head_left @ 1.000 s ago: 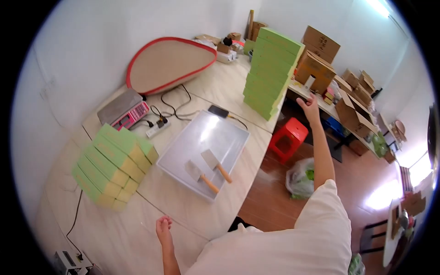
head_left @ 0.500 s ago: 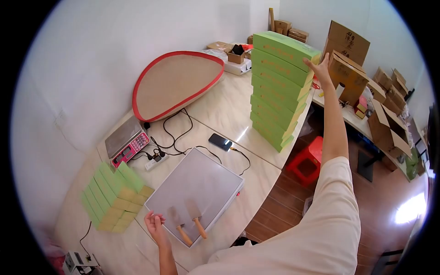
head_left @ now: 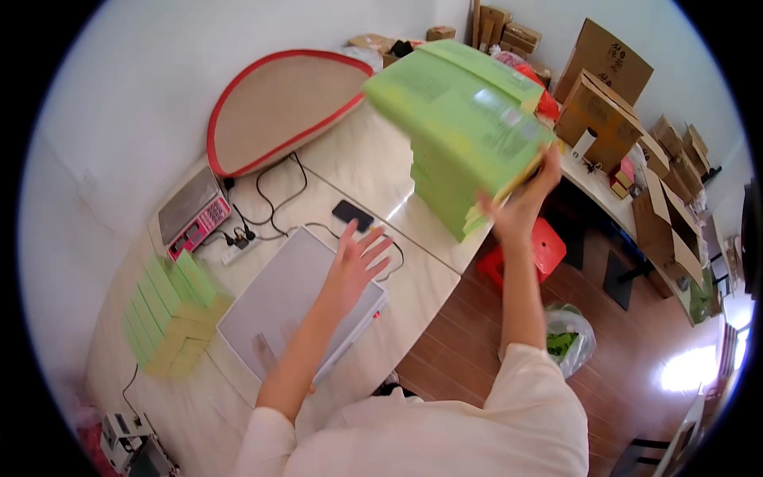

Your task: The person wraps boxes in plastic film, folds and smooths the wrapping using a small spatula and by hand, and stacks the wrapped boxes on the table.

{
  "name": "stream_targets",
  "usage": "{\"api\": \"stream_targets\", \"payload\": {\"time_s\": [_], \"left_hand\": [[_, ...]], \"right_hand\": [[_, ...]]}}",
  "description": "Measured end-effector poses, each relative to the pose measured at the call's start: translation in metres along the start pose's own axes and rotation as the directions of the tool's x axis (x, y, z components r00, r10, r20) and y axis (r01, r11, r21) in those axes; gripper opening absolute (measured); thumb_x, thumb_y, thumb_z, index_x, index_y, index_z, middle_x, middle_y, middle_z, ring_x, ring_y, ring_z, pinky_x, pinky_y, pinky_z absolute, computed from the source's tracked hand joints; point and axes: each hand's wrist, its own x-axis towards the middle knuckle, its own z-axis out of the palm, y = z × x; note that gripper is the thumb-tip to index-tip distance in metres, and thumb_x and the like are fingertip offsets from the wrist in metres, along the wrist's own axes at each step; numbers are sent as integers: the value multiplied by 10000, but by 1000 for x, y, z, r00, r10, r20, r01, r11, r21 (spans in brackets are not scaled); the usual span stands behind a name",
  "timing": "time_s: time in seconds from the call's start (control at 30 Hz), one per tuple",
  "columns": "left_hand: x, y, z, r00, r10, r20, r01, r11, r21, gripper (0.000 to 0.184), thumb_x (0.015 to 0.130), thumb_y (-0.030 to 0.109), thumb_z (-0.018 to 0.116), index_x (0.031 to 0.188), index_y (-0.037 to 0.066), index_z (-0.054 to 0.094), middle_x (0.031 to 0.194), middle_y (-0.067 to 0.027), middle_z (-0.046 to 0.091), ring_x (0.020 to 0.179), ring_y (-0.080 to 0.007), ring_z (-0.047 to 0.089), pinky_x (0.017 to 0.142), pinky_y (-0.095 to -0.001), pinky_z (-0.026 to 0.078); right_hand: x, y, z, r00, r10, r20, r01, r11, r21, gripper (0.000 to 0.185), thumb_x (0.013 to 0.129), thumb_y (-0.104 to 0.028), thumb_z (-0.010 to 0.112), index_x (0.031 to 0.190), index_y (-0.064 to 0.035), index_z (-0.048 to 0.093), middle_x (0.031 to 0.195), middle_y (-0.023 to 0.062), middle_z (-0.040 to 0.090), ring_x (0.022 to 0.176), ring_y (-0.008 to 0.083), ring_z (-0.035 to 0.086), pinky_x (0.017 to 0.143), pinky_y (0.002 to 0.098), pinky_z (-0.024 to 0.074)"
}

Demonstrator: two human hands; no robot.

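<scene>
My right hand (head_left: 520, 203) grips the near right end of a light-green box (head_left: 453, 111), which is tilted with its broad face toward me above the stack of green boxes (head_left: 441, 191). Fingers spread and holding nothing, my left hand (head_left: 351, 270) hovers over the far right part of a flat grey-topped appliance (head_left: 274, 278). A spatula blade (head_left: 264, 350) shows on that surface; my left forearm hides the handles there. Near the left hand lies a dark phone (head_left: 352, 215) with a cable.
More green boxes (head_left: 163, 318) stand at the left, near a pink scale (head_left: 199, 226) and a power strip (head_left: 240, 252). A red-rimmed round board (head_left: 286, 111) leans at the wall. A red stool (head_left: 547, 246) and a plastic bag (head_left: 571, 342) are on the floor; cardboard boxes (head_left: 600, 119) stand right.
The top green box has tipped toward me, with my right hand now lower at its end. My left hand has moved up and right across the appliance, its fingers spreading. The view has shifted.
</scene>
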Motion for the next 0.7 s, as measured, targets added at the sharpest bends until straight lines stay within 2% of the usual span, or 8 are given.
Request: {"api": "stream_targets", "payload": {"time_s": [0.1,0.17,0.27,0.33,0.43,0.47,0.53,0.7], "left_hand": [[-14,7,11,988,-25,149,74,940,-332,830,908,552,580,1492,94,207,1447,-144,424,1302,-290,449,1063,-452,394],[-46,1,-11,972,-224,-75,189,929,-318,717,915,511,589,1442,87,353,1413,-93,483,1292,-235,463,1050,-415,409],[-117,-24,-67,960,-212,-184,134,922,-365,643,896,447,655,1373,67,452,1337,-59,545,1239,-193,504,1021,-393,429],[-153,-20,-63,931,-150,-332,30,940,-339,643,888,419,670,1373,61,447,1320,-64,553,1219,-196,518,1005,-390,440],[-259,-11,-118,881,41,-472,-121,983,-140,666,858,400,707,1365,52,453,1297,-79,567,1201,-212,534,983,-393,457],[-291,-5,-124,869,144,-473,-136,989,53,687,836,407,730,1357,50,463,1291,-88,574,1203,-225,536,978,-398,461],[-332,-6,-126,804,270,-529,-194,961,197,701,817,377,758,1357,44,460,1287,-92,572,1206,-225,529,979,-395,458],[-451,-34,-125,590,519,-618,-308,853,422,676,792,254,791,1343,37,467,1283,-81,563,1159,-218,542,972,-369,450]], "right_hand": [[-86,-66,-25,967,-116,225,72,978,194,1196,508,-737,814,1387,-118,289,1457,289,191,1357,445,246,1085,577,249],[-136,-102,-25,934,-195,300,70,922,382,1167,530,-691,835,1397,-141,281,1467,295,158,1365,436,242,1082,587,251],[-202,-153,-21,952,-151,266,18,896,444,1105,532,-500,901,1403,-131,330,1412,277,277,1316,413,353,1031,505,385],[-167,-154,-49,843,-208,496,-81,863,499,1089,602,-478,878,1440,-113,286,1442,266,268,1367,393,300,1052,485,378],[-183,-207,-36,437,-144,888,-648,635,421,1073,650,-360,884,1467,-15,281,1445,188,358,1324,316,389,1091,442,323],[-185,-223,-24,405,-204,891,-656,615,438,1073,650,-360,884,1467,-15,281,1445,188,358,1324,316,389,1091,442,323],[-182,-246,9,59,-385,921,-752,590,294,965,697,-273,861,1446,12,324,1417,182,423,1282,289,449,1069,422,357],[-236,-380,63,-258,-722,642,-732,580,358,882,697,-186,841,1402,22,353,1311,179,519,1197,328,513,1020,409,405]]}}
